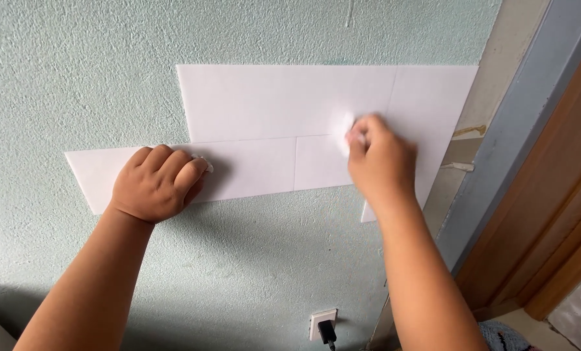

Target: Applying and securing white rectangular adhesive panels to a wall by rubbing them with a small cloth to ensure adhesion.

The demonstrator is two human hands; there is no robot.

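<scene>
Your left hand (157, 184) is curled into a loose fist and presses flat against the lower white wall panel (251, 170), with a small pale scrap, perhaps cloth or backing film, pinched under the fingertips (199, 166). Your right hand (381, 159) is closed around a small white wad (343, 130), blurred, so you cannot tell whether it is cloth or paper; it rubs near the seam where the lower panels meet the upper panel (284, 101).

The panels sit on the pale green wall (76, 78), staggered like bricks: one long upper piece, one to its right reaching toward the grey door frame (518, 123), and two lower pieces butted at a vertical joint. They look thin, smooth and flat, with crisp straight edges, so judge them light and somewhat flexible, likely to crease if bent sharply. Their surface appears slick, while the wall beneath is rough and stippled, so grip may be uneven. Handle them by the edges and corners, and press with flat palms rather than fingertips.

Below, a white outlet (323, 323) with a black plug (327, 331) is set in the wall, and wooden door trim (550, 214) lies to the right.
</scene>
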